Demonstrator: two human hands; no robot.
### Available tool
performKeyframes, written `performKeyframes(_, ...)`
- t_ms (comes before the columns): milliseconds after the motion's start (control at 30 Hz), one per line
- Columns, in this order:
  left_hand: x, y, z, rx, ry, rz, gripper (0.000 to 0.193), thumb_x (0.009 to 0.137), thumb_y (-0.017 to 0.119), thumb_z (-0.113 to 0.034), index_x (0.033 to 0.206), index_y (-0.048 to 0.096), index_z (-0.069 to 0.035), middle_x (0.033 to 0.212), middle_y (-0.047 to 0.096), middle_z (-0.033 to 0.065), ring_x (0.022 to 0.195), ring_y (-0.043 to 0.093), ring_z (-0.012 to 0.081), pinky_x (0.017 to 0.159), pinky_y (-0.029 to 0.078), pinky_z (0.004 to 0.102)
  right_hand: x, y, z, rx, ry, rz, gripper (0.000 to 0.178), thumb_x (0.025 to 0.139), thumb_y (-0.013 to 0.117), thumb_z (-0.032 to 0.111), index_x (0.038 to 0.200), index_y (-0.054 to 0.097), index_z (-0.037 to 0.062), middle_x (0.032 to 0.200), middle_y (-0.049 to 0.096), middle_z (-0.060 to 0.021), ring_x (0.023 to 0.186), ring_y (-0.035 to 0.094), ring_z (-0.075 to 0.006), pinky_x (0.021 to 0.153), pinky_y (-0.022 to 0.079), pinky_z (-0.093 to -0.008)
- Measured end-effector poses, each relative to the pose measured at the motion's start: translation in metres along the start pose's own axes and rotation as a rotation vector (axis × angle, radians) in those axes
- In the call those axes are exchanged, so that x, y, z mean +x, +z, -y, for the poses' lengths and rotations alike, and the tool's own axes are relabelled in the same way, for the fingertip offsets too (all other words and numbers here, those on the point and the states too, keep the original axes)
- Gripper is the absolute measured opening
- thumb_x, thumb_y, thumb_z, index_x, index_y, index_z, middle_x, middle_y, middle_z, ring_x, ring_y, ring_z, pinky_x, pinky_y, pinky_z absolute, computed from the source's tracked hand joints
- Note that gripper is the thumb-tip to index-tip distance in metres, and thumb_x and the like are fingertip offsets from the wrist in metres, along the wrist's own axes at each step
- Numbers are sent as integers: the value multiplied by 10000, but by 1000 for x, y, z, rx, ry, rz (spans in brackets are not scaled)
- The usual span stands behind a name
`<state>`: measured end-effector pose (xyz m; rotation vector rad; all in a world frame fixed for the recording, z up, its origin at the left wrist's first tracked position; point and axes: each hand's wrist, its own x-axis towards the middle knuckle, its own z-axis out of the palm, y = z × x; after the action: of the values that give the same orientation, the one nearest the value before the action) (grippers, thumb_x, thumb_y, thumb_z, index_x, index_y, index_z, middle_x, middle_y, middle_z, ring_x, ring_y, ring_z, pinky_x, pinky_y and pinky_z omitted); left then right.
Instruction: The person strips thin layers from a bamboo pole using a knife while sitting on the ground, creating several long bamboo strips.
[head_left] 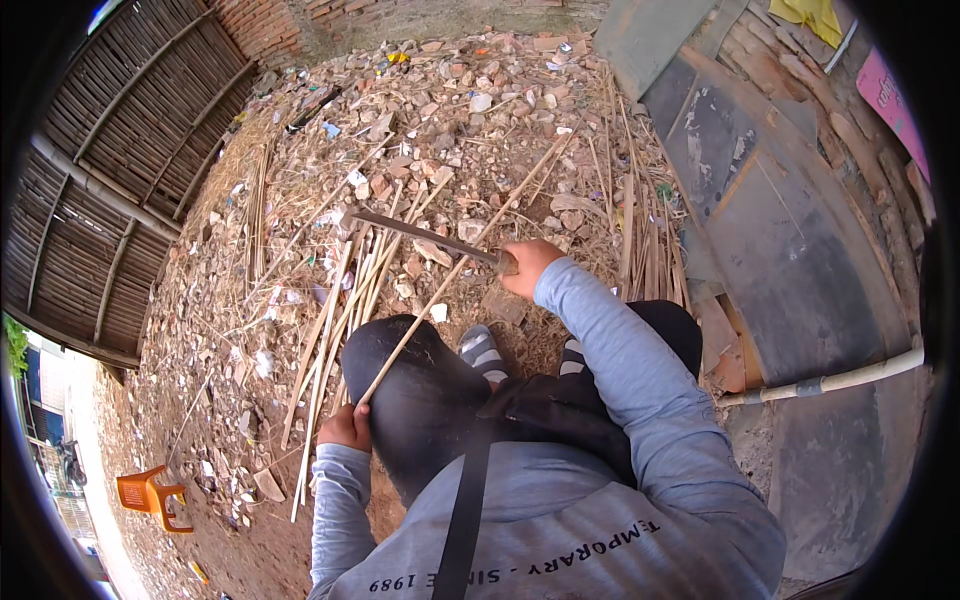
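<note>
My left hand (pixel 345 428) is closed round the near end of a long, thin bamboo strip (pixel 415 327), beside my left knee. The strip slants away to the upper right over the rubble. My right hand (pixel 530 268) grips the handle of a machete (pixel 425 236), whose dark blade points left and crosses the strip near the handle. Whether blade and strip touch I cannot tell. Several loose bamboo strips (pixel 335 325) lie in a pile to the left of my left knee, partly under the blade's tip.
Stones and broken brick (pixel 480 102) cover the ground ahead. More strips (pixel 645 235) lie to the right, beside dark sheets (pixel 810 260) and a pale pipe (pixel 830 382). A bamboo wall panel (pixel 115 130) stands at the left, with an orange plastic chair (pixel 152 495) lower down.
</note>
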<state>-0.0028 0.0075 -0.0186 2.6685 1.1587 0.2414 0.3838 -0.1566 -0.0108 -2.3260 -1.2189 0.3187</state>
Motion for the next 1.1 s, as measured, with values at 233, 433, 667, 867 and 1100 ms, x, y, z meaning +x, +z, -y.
performKeyframes(233,0,-6,-7,38,-29,29,448,925,484,-438,710,550,-51,650,590,238,638,579,460,580,439,546,0,2,2,-43,-16,6,422,716,687,315,1056,622,74,907,666,-189,885,640,-363,799,513,-437)
performKeyframes(433,-2,0,-4,-9,-11,4,466,930,467,-458,721,556,-50,651,590,234,636,579,458,574,441,540,-2,-5,5,8,-50,-47,435,732,695,326,1073,626,65,896,664,-202,850,643,-373,773,522,-436)
performKeyframes(667,-3,-6,-13,57,-25,-1,474,934,445,-468,731,564,-57,661,601,222,630,584,446,570,452,530,-4,-9,9,-56,-17,4,430,730,687,309,1100,627,100,899,669,-172,871,641,-357,789,515,-439)
performKeyframes(867,-5,-5,-14,74,-18,-21,457,932,450,-464,737,559,-65,661,606,214,623,588,440,566,453,533,-5,-7,11,-63,-46,16,410,740,684,352,1025,636,62,896,665,-194,866,638,-371,785,512,-437)
performKeyframes(1100,-1,-8,-15,99,-15,-11,432,927,464,-457,741,539,-75,645,598,214,615,584,444,554,444,541,3,1,0,-66,1,106,405,728,691,362,986,653,53,922,665,-193,890,635,-365,809,506,-420)
